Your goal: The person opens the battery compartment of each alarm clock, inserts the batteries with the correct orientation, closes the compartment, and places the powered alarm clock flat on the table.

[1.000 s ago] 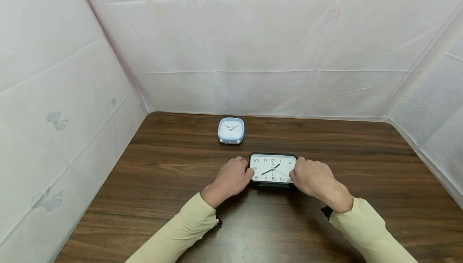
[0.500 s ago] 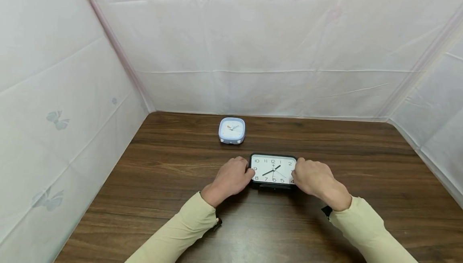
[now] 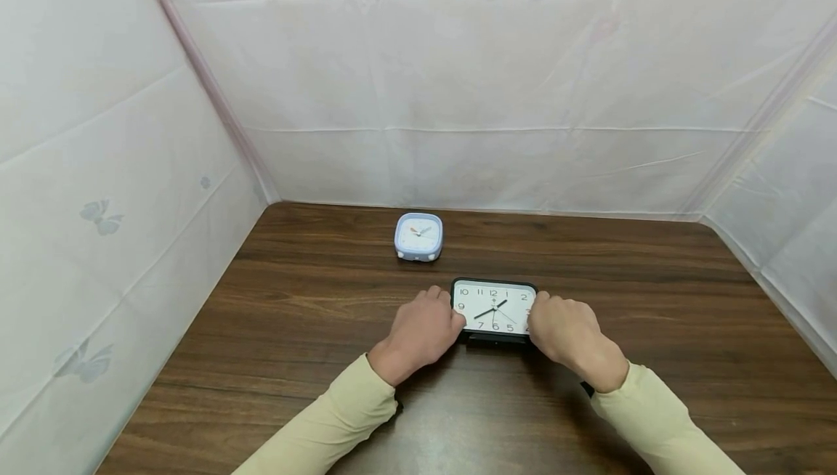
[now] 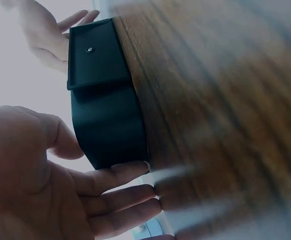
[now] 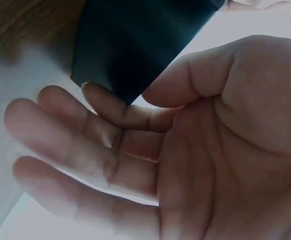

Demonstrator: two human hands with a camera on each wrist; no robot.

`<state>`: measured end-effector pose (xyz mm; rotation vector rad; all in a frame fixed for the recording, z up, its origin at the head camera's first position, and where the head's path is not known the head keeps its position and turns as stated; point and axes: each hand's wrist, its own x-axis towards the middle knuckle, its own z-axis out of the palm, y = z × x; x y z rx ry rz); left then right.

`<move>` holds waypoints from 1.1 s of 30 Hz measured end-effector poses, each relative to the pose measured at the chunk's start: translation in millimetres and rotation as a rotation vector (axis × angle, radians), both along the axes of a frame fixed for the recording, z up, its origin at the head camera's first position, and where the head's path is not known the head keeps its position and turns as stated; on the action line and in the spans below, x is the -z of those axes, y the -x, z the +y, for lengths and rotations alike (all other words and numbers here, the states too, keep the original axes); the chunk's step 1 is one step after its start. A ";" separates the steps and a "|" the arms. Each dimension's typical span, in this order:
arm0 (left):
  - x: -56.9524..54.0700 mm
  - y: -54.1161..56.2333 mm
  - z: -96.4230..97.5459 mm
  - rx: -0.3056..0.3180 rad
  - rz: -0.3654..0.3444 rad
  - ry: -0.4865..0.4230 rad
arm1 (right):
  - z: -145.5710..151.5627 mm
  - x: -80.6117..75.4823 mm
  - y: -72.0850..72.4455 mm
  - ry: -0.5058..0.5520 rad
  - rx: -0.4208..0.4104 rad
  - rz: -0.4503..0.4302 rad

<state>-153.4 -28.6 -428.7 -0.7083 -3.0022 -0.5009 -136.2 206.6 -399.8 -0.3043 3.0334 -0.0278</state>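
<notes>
A black rectangular alarm clock (image 3: 494,308) with a white face lies face up on the wooden table, tilted slightly toward me. My left hand (image 3: 423,327) grips its left end, thumb over the lower left of the face. At the other end my right hand (image 3: 567,330) holds the clock between thumb and forefinger. In the left wrist view the clock's black underside (image 4: 105,110) shows, with the forefinger along its end. The right wrist view has a corner of the black case (image 5: 130,45) between thumb and forefinger, the other fingers spread below.
A small light-blue alarm clock (image 3: 418,237) lies behind and to the left of the black one. The dark wood table (image 3: 314,257) is bordered by white patterned sheeting (image 3: 458,97) at the back and both sides.
My left hand has shifted slightly, its thumb now lower and farther over the clock's face. The right hand has moved down a little along its end. The black clock stays almost in place.
</notes>
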 end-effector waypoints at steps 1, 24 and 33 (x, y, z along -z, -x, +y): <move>0.3 -0.8 0.3 0.003 0.011 0.004 | 0.6 0.7 -0.4 0.002 0.000 0.004; 2.0 14.1 10.2 0.015 0.072 0.044 | 11.9 9.3 15.9 0.080 0.042 -0.004; 3.4 30.3 24.9 0.012 0.082 0.090 | 22.9 11.8 31.9 0.117 0.045 0.017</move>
